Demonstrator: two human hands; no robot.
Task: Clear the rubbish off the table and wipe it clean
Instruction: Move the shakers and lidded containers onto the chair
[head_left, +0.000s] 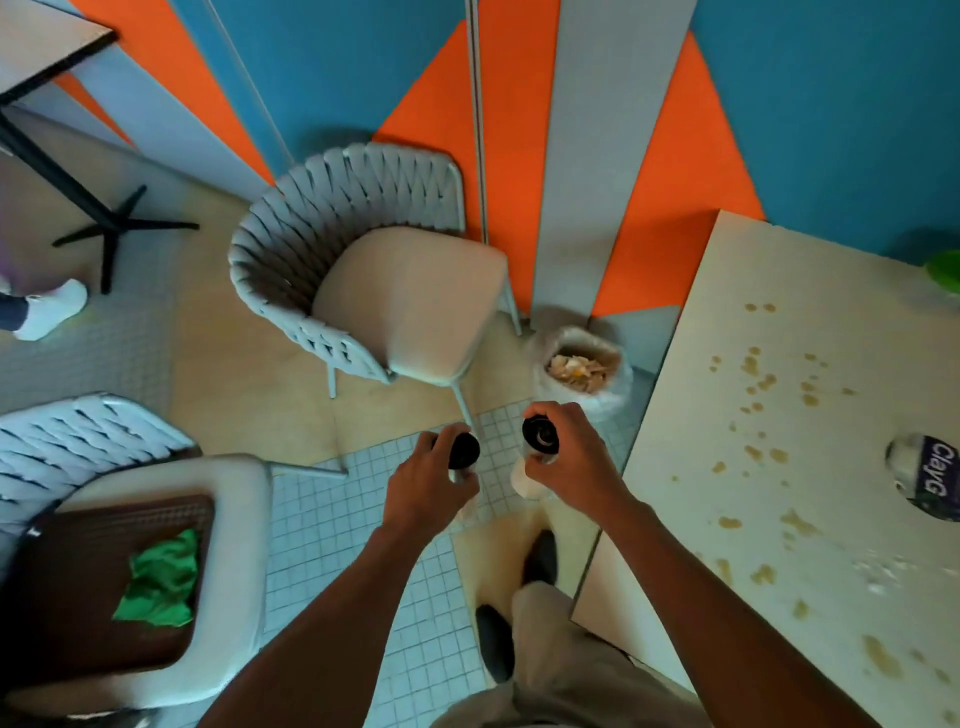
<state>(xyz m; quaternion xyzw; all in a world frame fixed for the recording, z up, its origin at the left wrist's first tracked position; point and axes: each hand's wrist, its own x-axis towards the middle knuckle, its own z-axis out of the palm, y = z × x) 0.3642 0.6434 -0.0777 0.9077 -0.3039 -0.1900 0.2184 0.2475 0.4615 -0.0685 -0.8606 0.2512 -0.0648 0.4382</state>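
Bare forearms (332, 623) — seemingly khaki trousers (561, 670), black shoes (540, 558)

Both hands, the left (434, 480) and the right (569, 452), each gripping a black-capped shaker, hang over open tiled floor at lower centre. A woven chair (363, 270) blocks the way above, and a lined bin (584, 371) stands just beside the desk (779, 415) edge at right. A second chair (130, 519) with a tray (67, 587) closes the lower left.

The table (810, 415) was pale, spotted with brownish stains and some white crumbs. A green cloth (161, 582) lay crumpled on a brown tray (62, 597). The lined bin (584, 366) held rubbish.
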